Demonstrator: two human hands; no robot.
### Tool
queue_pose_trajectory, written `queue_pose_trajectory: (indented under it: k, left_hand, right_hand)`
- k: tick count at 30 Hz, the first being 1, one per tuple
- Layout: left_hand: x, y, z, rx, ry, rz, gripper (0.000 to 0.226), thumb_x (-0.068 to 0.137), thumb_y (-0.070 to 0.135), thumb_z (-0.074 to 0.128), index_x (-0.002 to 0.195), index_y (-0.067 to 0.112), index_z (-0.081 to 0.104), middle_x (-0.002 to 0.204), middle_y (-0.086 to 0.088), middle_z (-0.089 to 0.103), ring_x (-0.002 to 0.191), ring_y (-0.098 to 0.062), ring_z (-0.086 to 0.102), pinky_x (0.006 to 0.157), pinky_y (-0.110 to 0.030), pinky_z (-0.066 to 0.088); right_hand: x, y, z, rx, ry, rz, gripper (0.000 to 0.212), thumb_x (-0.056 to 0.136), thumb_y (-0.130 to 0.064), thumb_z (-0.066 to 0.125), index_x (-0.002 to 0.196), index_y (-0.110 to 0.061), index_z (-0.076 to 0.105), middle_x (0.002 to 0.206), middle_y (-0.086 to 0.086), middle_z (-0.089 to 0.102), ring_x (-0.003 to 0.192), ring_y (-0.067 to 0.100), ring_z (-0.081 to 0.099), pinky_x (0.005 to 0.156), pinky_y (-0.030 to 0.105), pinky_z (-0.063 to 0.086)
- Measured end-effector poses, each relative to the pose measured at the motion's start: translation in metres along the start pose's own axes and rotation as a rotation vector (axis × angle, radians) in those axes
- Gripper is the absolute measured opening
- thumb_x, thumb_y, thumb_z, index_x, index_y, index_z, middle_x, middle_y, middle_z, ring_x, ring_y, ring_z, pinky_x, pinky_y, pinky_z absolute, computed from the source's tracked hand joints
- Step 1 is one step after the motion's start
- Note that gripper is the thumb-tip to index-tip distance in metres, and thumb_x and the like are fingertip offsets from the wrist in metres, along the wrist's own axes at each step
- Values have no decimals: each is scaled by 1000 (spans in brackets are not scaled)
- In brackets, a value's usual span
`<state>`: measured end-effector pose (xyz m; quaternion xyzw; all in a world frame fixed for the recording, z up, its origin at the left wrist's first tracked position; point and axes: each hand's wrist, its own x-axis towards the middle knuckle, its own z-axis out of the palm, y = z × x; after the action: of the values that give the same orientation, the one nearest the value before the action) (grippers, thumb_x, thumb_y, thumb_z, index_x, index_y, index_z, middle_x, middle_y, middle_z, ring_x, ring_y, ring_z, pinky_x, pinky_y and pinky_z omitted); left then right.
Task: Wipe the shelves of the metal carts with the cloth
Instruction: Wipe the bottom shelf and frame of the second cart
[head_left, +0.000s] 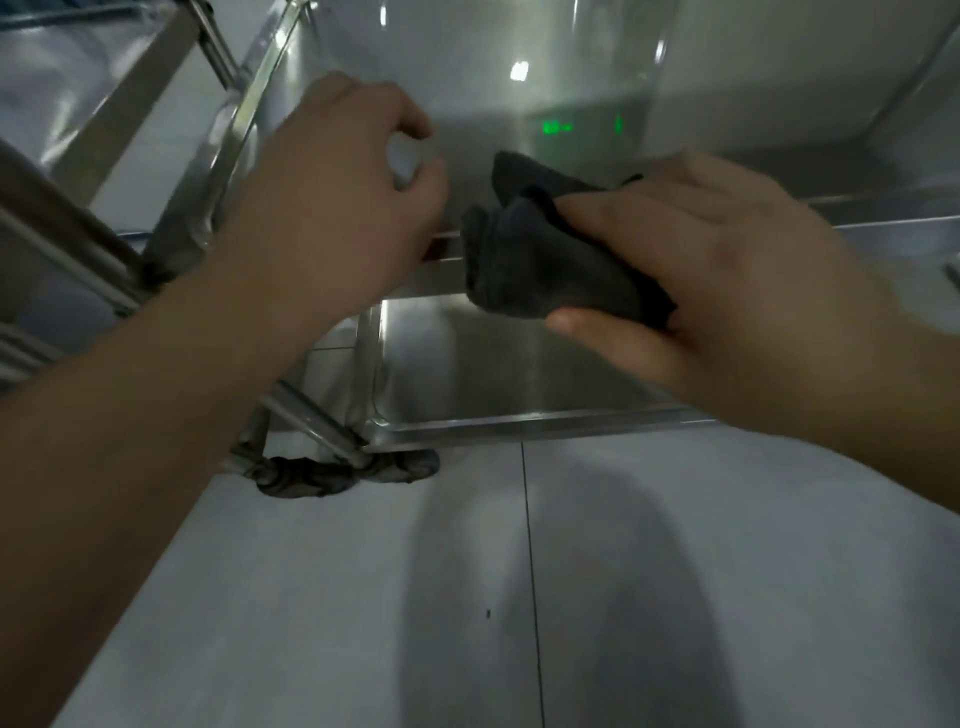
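Observation:
A stainless metal cart stands in front of me, its top shelf (467, 67) shiny and its lower shelf (519, 374) visible beneath. My right hand (727, 280) grips a bunched dark grey cloth (540, 260), held just above the top shelf's front edge. My left hand (337, 192) hovers over the shelf's front left corner, fingers curled and pinched around something small and pale that I cannot make out. The two hands are a short gap apart.
A second metal cart (78, 104) stands at the left, with tubular rails (62, 234) close to my left forearm. A cart castor (311, 475) sits on the pale tiled floor (363, 597). A green light reflects on the top shelf.

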<state>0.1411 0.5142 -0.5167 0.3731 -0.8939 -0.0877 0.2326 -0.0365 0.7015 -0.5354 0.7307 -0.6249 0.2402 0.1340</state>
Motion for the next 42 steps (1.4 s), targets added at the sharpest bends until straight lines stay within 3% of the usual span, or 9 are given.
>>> queue_pose_trajectory:
  k: [6,13,19,24,28,32,36,39,42]
  left_hand:
    - [-83,-6,-11,-154,99,349,20,96,18,62,114,16,71,109,6,55,94,1,49,90,-9,37]
    - [-149,-56,38,-103,-408,14,21,94,45,54,110,38,64,96,19,55,87,0,58,73,-27,51]
    - [-160,-117,80,-118,-600,-257,10,99,32,63,107,32,70,94,9,65,84,-12,64,72,-22,50]
    - [-159,-169,93,62,-884,-416,21,103,46,57,104,29,69,105,6,66,92,-12,63,72,-25,48]
    - [-154,-190,93,-260,-625,-677,41,90,54,77,120,30,63,107,11,71,91,-6,67,70,-25,49]
    - [-141,-183,103,-535,-173,-617,27,87,46,84,103,37,64,91,25,70,85,11,66,82,-29,55]
    - [-120,-167,112,-805,107,-489,16,91,21,77,98,10,66,86,3,68,86,-13,68,87,-38,60]
    - [-113,-164,117,-986,157,-500,18,94,15,69,76,18,66,74,-4,68,76,-20,68,81,-35,59]
    - [-111,-166,123,-964,181,-481,34,93,13,66,61,21,57,57,-4,56,56,-20,57,67,-31,54]
  right_hand:
    - [-50,-39,27,51,-185,-57,50,102,-54,50,137,-19,60,112,1,71,95,26,63,82,43,51]
    - [-101,-47,128,293,-654,225,44,101,-69,33,135,-45,47,99,-26,54,84,-4,48,83,23,40]
    - [-69,-52,185,486,-520,438,18,96,-69,43,99,-51,47,74,-16,59,72,-2,61,53,20,40]
    - [-16,-50,225,581,-295,595,25,101,-57,53,117,-38,55,74,-11,60,66,-9,61,39,17,38]
    - [23,-48,253,575,-142,670,25,103,-54,50,117,-34,55,86,-13,64,74,3,64,61,31,48]
    - [49,-55,285,426,-144,667,43,105,-53,46,136,-25,53,110,1,68,99,25,65,86,49,55]
    - [59,-76,325,288,-357,456,45,110,-51,29,146,-33,49,124,1,68,114,28,64,98,47,50]
    - [49,-87,353,196,-652,211,55,111,-48,14,165,-37,21,169,-9,31,159,27,19,127,47,16]
    - [39,-85,355,196,-644,239,58,110,-50,13,166,-36,12,173,-12,15,161,24,2,128,45,-1]
